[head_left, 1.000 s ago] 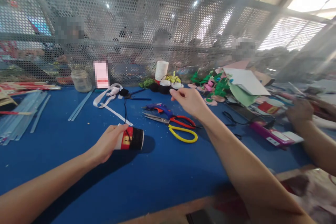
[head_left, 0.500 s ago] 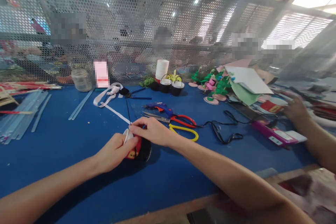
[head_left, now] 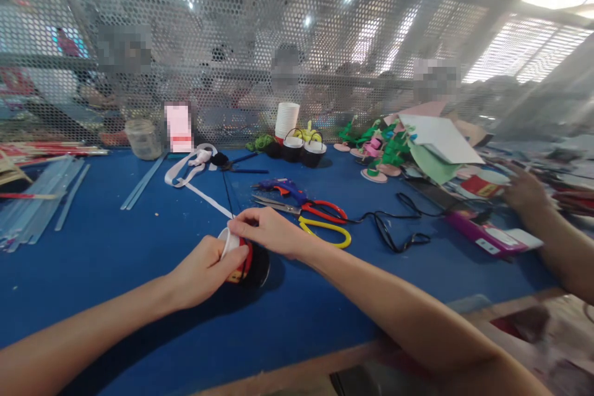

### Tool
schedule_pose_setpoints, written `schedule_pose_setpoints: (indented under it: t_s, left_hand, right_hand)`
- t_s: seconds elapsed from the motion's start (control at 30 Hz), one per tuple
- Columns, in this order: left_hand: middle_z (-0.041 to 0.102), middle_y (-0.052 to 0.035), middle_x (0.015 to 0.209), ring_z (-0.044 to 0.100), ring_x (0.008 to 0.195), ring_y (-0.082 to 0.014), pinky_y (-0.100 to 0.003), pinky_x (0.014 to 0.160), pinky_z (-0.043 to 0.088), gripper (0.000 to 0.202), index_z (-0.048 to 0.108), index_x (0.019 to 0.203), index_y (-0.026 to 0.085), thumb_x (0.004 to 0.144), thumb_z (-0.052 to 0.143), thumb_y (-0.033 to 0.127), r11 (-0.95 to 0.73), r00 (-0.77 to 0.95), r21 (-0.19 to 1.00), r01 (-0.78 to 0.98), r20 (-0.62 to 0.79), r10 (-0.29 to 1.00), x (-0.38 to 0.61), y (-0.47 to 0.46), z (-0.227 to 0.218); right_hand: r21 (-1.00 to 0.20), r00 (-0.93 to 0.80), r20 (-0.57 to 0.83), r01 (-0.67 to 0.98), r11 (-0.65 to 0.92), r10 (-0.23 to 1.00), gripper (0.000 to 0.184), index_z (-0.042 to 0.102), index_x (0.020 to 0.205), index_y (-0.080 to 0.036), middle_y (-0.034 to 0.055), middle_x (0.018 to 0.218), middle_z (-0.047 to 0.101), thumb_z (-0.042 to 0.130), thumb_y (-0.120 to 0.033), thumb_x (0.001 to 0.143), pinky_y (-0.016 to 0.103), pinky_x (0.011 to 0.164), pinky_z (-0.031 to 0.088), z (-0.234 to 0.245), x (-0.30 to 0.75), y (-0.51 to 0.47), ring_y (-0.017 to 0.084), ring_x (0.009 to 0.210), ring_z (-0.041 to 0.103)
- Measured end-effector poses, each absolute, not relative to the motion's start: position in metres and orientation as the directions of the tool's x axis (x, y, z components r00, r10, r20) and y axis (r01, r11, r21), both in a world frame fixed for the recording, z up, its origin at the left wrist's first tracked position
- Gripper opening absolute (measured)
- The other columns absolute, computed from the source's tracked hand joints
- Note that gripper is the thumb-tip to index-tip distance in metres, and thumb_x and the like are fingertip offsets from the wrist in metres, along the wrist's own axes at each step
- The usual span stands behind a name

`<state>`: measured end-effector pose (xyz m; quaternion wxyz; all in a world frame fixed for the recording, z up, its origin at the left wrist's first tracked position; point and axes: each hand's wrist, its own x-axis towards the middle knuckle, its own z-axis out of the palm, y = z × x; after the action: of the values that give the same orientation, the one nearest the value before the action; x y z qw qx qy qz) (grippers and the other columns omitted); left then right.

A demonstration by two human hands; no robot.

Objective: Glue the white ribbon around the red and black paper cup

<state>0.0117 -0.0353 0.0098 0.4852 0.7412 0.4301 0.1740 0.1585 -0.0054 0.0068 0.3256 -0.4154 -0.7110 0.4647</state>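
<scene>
My left hand [head_left: 199,272] grips a paper cup [head_left: 260,266] that is tipped on its side, its white rim toward the left. Black wrapping covers the cup's base end, with a red printed band beside it. At the rim, my right hand [head_left: 273,232] pinches a strand of black yarn [head_left: 226,192], which runs taut back to a small black ball of yarn [head_left: 219,159]. A white ribbon [head_left: 206,200] trails across the table to the same spot; whether the fingers touch it I cannot tell. Scissors [head_left: 344,239] with red and yellow handles lie just beyond my right wrist.
A blue glue gun [head_left: 281,187] with a black cable lies behind the scissors. Two black-wrapped cups [head_left: 314,154] with handles stand near stacked white cups [head_left: 288,116]. Glue sticks [head_left: 41,204] lie left. At right are a purple box [head_left: 482,236] and another person's hand [head_left: 529,195].
The cup has turned very slightly in my left hand, and my left thumb has shifted a little to the right. My right fingers stay pinched at the rim.
</scene>
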Motion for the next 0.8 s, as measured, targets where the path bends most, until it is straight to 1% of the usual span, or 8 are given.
schedule_pose_setpoints:
  t_s: [0.1, 0.2, 0.33, 0.47, 0.53, 0.6, 0.67, 0.8]
  left_hand:
    - [0.024, 0.0055, 0.050, 0.019, 0.047, -0.0073, -0.021, 0.042, 0.017, 0.037, 0.030, 0.050, 0.017, 0.076, 0.031, 0.042, -0.155, 0.567, 0.876, 0.456, -0.152, 0.810, 0.010, -0.035, 0.010]
    - [0.024, 0.0055, 0.051, 0.019, 0.048, -0.0072, -0.021, 0.042, 0.017, 0.036, 0.031, 0.051, 0.017, 0.076, 0.032, 0.042, -0.142, 0.564, 0.883, 0.447, -0.155, 0.811, 0.010, -0.033, 0.010]
    - [0.024, 0.0055, 0.050, 0.019, 0.047, -0.0071, -0.021, 0.042, 0.017, 0.035, 0.030, 0.050, 0.017, 0.077, 0.031, 0.040, -0.175, 0.579, 0.873, 0.456, -0.142, 0.803, 0.011, -0.033, 0.011]
    - [0.022, 0.0059, 0.049, 0.018, 0.046, -0.0067, -0.021, 0.041, 0.016, 0.036, 0.029, 0.048, 0.017, 0.076, 0.031, 0.039, -0.214, 0.593, 0.861, 0.462, -0.121, 0.796, 0.012, -0.035, 0.012]
    - [0.023, 0.0059, 0.049, 0.019, 0.046, -0.0065, -0.020, 0.042, 0.017, 0.036, 0.033, 0.049, 0.016, 0.076, 0.033, 0.041, -0.183, 0.576, 0.870, 0.457, -0.133, 0.807, 0.012, -0.035, 0.012]
    - [0.027, 0.0061, 0.048, 0.023, 0.045, -0.0061, -0.020, 0.042, 0.019, 0.036, 0.038, 0.050, 0.015, 0.073, 0.038, 0.042, -0.088, 0.522, 0.901, 0.424, -0.164, 0.837, 0.012, -0.033, 0.013]
    - [0.035, 0.0059, 0.046, 0.028, 0.043, -0.0059, -0.019, 0.042, 0.022, 0.033, 0.045, 0.053, 0.014, 0.069, 0.044, 0.042, 0.066, 0.433, 0.936, 0.347, -0.222, 0.874, 0.013, -0.029, 0.014]
    - [0.048, 0.0036, 0.047, 0.041, 0.042, -0.0074, -0.019, 0.043, 0.029, 0.022, 0.054, 0.062, 0.012, 0.062, 0.052, 0.034, 0.301, 0.318, 0.943, 0.145, -0.332, 0.888, 0.014, -0.021, 0.017]
  right_hand:
    - [-0.980, -0.390, 0.054, 0.156, 0.124, 0.919, 0.023, 0.053, 0.075, -0.013, 0.0021, 0.071, 0.057, 0.054, -0.035, 0.068, 0.022, 0.058, 0.037, 0.006, 0.158, -0.004, 0.009, 0.061, 0.048]
    - [-0.999, -0.379, -0.048, 0.032, -0.039, 0.924, 0.019, 0.049, 0.071, -0.014, 0.0026, 0.072, 0.059, 0.054, -0.032, 0.068, 0.020, 0.052, 0.035, 0.005, 0.158, -0.002, 0.007, 0.057, 0.047]
    - [-0.988, -0.398, -0.132, -0.023, -0.153, 0.908, 0.019, 0.053, 0.071, -0.014, 0.0005, 0.069, 0.058, 0.059, -0.030, 0.063, 0.020, 0.053, 0.034, 0.001, 0.159, -0.002, 0.007, 0.057, 0.046]
    - [-0.997, -0.463, -0.067, -0.011, -0.082, 0.884, 0.019, 0.058, 0.069, -0.014, -0.0021, 0.063, 0.055, 0.061, -0.031, 0.061, 0.022, 0.059, 0.034, -0.001, 0.161, -0.004, 0.007, 0.058, 0.046]
    - [-0.998, -0.435, -0.030, -0.030, -0.048, 0.900, 0.016, 0.057, 0.065, -0.014, -0.0035, 0.060, 0.053, 0.061, -0.028, 0.061, 0.021, 0.057, 0.034, 0.002, 0.162, -0.005, 0.006, 0.055, 0.044]
    - [-0.998, -0.372, 0.002, -0.055, -0.020, 0.928, 0.014, 0.056, 0.063, -0.014, -0.0043, 0.059, 0.052, 0.061, -0.027, 0.061, 0.020, 0.054, 0.032, 0.005, 0.163, -0.006, 0.005, 0.052, 0.041]
    - [-0.997, -0.334, 0.068, -0.059, 0.051, 0.940, 0.014, 0.054, 0.063, -0.014, -0.0037, 0.060, 0.053, 0.059, -0.027, 0.064, 0.020, 0.052, 0.031, 0.009, 0.166, -0.006, 0.005, 0.050, 0.040]
    - [-0.977, -0.244, 0.212, -0.035, 0.210, 0.946, 0.017, 0.052, 0.063, -0.014, -0.0027, 0.060, 0.054, 0.055, -0.030, 0.068, 0.020, 0.049, 0.031, 0.012, 0.172, -0.005, 0.005, 0.049, 0.039]
